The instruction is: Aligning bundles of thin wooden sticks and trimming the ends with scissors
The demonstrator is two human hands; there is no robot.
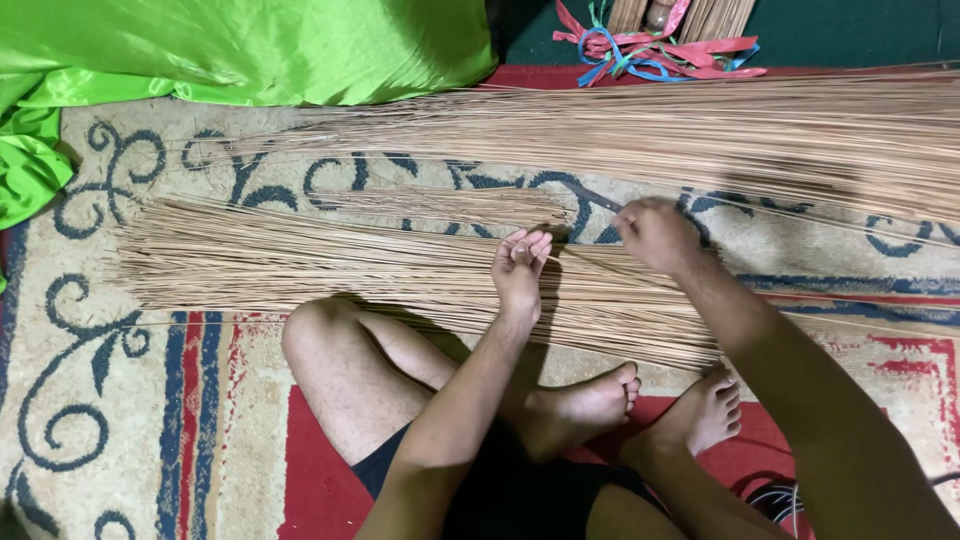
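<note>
Sticks — thin brown ribs — lie fanned in a near pile [330, 265] across the rug [120, 420] before my crossed legs. My left hand [519, 270] pinches a few ribs; my right hand [655, 235] is clenched on one strand. Sorting, I judge — next calls for drawing it free cleanly, clear of the far pile [700, 135].

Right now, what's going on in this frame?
A person sits cross-legged on a patterned rug, working with long thin brown sticks. The left hand pinches a few sticks from the near pile, and the right hand grips sticks too. A larger bundle of sticks lies farther out. Green cloth sits at the top left, and coloured ribbons lie at the top.
</note>
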